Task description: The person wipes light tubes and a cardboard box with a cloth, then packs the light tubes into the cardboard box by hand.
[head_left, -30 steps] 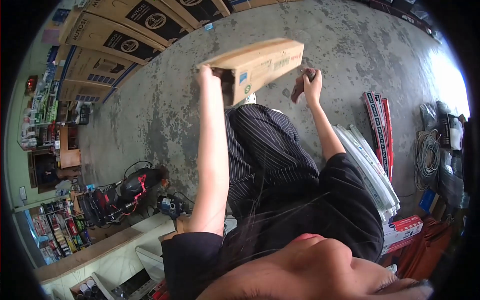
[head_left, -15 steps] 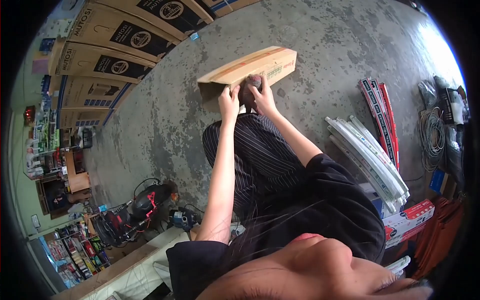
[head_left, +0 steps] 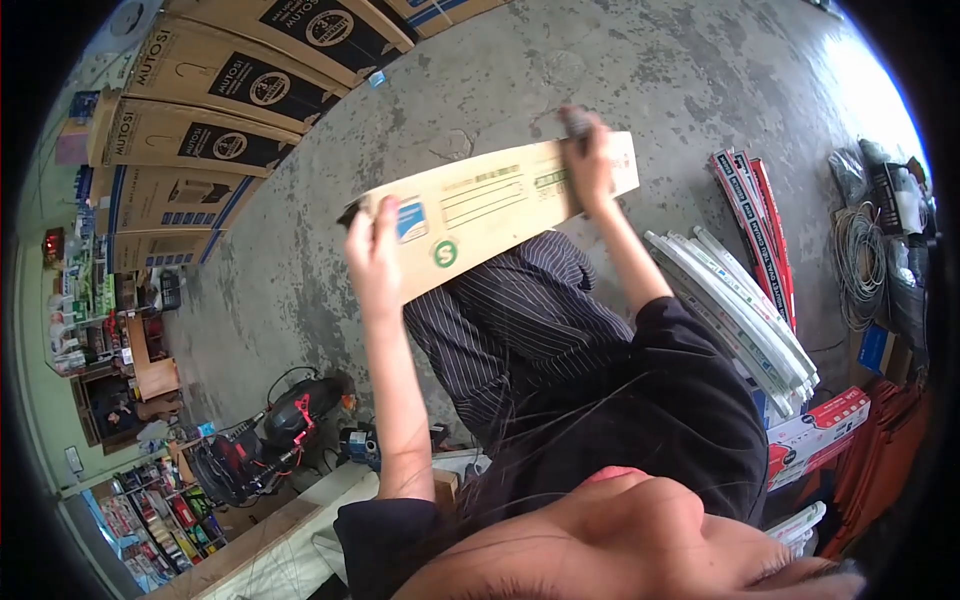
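A long, flat cardboard box point(head_left: 480, 205) with printed lines, a blue label and a green round mark is held tilted above my striped trousers. My left hand point(head_left: 374, 262) grips its left end, fingers on the printed face. A dark flap or opening shows at that end, partly hidden. Over the box's right part is my right hand point(head_left: 593, 165), closed around a dark brown, roundish object point(head_left: 575, 124) that is blurred by motion. Whether these fingers also press on the box, I cannot tell.
Large cartons point(head_left: 235, 85) are stacked at the upper left. On the right lie long white wrapped strips point(head_left: 735, 310), red and black long boxes point(head_left: 755, 225) and a coil of cable point(head_left: 862, 265). A black and red machine point(head_left: 265, 435) stands at the lower left.
The box has turned its printed face up and come closer. My left hand moved from the dark object to the box's left end; my right hand carried the object right and away from me.
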`<action>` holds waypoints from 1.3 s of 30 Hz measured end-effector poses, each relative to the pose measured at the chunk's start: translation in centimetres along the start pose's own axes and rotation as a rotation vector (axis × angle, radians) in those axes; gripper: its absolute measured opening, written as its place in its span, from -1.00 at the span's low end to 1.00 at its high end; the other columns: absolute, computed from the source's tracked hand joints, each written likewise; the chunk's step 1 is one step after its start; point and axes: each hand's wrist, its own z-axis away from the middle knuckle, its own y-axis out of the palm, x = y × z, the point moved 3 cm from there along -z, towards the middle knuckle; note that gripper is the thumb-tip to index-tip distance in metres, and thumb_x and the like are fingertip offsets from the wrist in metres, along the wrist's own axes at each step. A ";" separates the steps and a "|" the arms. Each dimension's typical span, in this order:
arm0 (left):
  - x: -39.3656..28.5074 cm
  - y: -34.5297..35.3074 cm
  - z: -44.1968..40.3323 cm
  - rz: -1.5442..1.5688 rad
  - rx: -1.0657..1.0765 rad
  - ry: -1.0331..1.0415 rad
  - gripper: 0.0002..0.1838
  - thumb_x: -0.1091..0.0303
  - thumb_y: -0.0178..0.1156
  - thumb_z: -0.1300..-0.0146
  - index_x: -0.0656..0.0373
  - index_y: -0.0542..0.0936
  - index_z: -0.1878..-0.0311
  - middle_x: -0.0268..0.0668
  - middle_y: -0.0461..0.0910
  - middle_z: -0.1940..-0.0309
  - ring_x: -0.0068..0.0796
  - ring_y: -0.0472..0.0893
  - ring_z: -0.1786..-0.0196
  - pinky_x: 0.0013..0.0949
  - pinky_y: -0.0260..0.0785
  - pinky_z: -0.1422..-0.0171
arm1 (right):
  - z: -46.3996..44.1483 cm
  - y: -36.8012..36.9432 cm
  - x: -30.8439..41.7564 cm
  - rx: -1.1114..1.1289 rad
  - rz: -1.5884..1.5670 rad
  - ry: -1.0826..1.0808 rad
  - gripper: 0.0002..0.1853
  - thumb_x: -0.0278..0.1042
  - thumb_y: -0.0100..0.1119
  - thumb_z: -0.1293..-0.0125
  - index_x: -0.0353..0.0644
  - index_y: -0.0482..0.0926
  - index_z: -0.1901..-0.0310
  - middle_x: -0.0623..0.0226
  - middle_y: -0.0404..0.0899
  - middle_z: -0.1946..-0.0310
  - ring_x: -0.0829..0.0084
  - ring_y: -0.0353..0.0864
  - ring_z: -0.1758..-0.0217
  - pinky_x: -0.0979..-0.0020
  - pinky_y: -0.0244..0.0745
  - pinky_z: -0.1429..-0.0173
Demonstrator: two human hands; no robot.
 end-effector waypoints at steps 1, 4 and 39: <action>-0.7 -1.2 0.2 0.006 -0.007 0.011 -0.75 0.23 0.09 -0.39 0.24 0.56 0.28 -0.44 0.56 0.40 -0.76 0.43 0.36 -0.58 0.31 0.25 | -1.6 -3.1 -0.9 -0.032 -0.037 0.075 -0.62 -0.35 0.14 -0.20 -0.26 0.44 -0.05 0.00 0.56 0.15 0.09 0.54 0.06 0.21 0.46 0.00; -1.6 -3.1 -0.4 -0.009 -0.036 0.073 -0.75 0.26 0.07 -0.40 0.29 0.56 0.20 -0.42 0.58 0.33 -0.75 0.45 0.30 -0.58 0.32 0.18 | -3.1 -6.3 -10.0 -0.276 -0.033 0.550 -0.56 -0.23 0.11 -0.25 -0.32 0.41 -0.10 0.01 0.63 0.29 0.23 0.65 0.23 0.26 0.51 0.08; -11.0 -6.6 7.5 0.227 -0.529 0.043 -0.58 0.15 0.27 -0.21 0.34 0.52 0.06 -0.14 0.57 0.11 -0.34 0.59 0.11 -0.26 0.48 0.02 | -1.4 -8.7 16.3 -0.216 -0.021 -0.449 -0.32 -0.39 0.43 0.27 -0.09 0.55 -0.07 0.27 0.54 0.25 0.22 0.54 0.18 0.26 0.54 0.15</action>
